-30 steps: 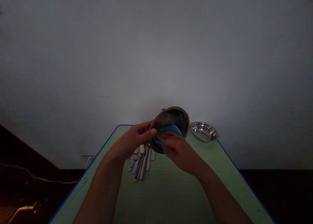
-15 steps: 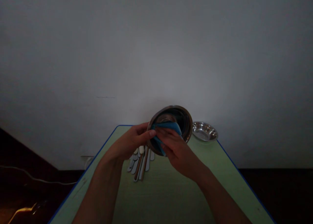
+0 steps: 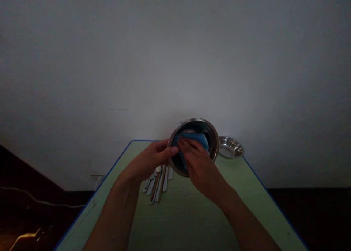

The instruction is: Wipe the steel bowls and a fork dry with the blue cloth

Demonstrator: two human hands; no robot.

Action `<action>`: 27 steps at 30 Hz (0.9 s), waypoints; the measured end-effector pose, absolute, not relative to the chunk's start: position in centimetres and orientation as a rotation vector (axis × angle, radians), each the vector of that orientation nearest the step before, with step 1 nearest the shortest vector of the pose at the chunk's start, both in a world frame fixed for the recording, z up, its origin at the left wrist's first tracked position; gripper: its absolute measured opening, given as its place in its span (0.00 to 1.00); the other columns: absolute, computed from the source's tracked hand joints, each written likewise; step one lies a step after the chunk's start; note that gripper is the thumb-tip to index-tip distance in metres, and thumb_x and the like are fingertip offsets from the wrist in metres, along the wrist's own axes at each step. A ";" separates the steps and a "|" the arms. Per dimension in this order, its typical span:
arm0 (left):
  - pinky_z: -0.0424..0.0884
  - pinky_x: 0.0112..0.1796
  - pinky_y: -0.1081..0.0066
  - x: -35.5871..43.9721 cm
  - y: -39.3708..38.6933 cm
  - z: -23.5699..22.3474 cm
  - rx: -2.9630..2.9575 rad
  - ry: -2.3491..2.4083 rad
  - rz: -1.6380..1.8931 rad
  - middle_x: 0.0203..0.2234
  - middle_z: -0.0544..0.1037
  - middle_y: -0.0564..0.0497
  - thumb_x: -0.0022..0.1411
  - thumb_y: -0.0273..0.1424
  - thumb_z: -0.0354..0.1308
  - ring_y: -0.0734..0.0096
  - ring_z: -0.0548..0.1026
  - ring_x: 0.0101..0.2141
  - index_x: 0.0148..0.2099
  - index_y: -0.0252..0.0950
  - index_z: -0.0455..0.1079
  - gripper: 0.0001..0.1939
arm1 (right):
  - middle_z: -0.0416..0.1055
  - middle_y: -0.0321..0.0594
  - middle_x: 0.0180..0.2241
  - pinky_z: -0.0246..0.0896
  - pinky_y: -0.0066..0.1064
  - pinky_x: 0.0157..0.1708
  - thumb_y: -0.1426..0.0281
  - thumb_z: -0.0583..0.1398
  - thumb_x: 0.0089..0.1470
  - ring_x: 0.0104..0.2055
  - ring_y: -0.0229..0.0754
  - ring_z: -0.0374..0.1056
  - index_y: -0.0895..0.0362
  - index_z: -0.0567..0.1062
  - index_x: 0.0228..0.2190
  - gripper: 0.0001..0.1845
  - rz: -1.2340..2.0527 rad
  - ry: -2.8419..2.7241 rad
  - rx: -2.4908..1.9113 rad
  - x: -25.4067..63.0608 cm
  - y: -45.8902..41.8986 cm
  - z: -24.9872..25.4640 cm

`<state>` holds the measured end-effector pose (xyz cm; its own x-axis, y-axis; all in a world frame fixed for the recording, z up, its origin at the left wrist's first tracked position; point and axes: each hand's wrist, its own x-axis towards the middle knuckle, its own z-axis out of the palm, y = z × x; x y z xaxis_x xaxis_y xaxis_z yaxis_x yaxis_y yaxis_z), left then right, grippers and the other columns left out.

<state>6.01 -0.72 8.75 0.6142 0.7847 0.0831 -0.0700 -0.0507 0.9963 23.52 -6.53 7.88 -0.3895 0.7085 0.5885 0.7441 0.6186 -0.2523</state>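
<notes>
My left hand (image 3: 155,156) grips the left rim of a shiny metal bowl (image 3: 213,134), thumb over the edge and fingers hidden behind it. The bowl is held up above the table, tilted so that its inside faces me. Inside it, my right hand (image 3: 196,158) presses a blue cloth (image 3: 196,136) against the metal, fingers held together over the cloth. Part of the cloth is covered by those fingers. Below the bowl lies a bunch of cutlery (image 3: 157,185), some with brown handles, partly hidden by the bowl and my left hand.
A second, shallower metal bowl (image 3: 230,147) rests at the table's back right corner. The pale green table (image 3: 186,221) has a blue edge and stands against a grey-white wall (image 3: 175,61). On the dark floor at left runs a white cable (image 3: 44,201).
The bowl has shifted slightly right and turned to face me more. Within it, my right hand and the cloth have moved a little; my left hand still holds the rim.
</notes>
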 end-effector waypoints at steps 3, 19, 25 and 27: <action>0.70 0.34 0.70 6.1 -0.8 8.9 1.467 0.673 0.773 0.31 0.78 0.49 0.56 0.40 0.60 0.71 0.72 0.30 0.46 0.34 0.73 0.19 | 0.55 0.45 0.62 0.46 0.42 0.63 0.79 0.45 0.59 0.64 0.43 0.46 0.65 0.56 0.59 0.27 -0.154 -2.173 -1.208 23.4 -6.3 7.8; 0.71 0.38 0.67 6.2 -1.5 9.5 1.505 0.760 0.720 0.36 0.80 0.49 0.56 0.42 0.59 0.65 0.75 0.36 0.47 0.38 0.73 0.19 | 0.54 0.44 0.62 0.50 0.44 0.61 0.78 0.45 0.59 0.64 0.45 0.47 0.64 0.56 0.60 0.27 -0.276 -2.155 -1.344 23.4 -6.2 8.0; 0.70 0.37 0.68 6.3 -1.6 9.6 1.514 0.726 0.735 0.33 0.80 0.49 0.56 0.39 0.60 0.64 0.75 0.37 0.47 0.38 0.73 0.17 | 0.53 0.43 0.63 0.50 0.45 0.61 0.80 0.46 0.57 0.65 0.46 0.45 0.64 0.55 0.60 0.29 -0.345 -2.157 -1.381 23.7 -6.0 7.8; 0.71 0.37 0.68 6.3 -1.6 9.6 1.509 0.727 0.735 0.33 0.80 0.49 0.56 0.39 0.60 0.64 0.75 0.37 0.46 0.38 0.73 0.17 | 0.52 0.43 0.63 0.49 0.45 0.61 0.80 0.45 0.57 0.65 0.45 0.44 0.63 0.55 0.60 0.29 -0.360 -2.155 -1.378 23.9 -5.8 7.6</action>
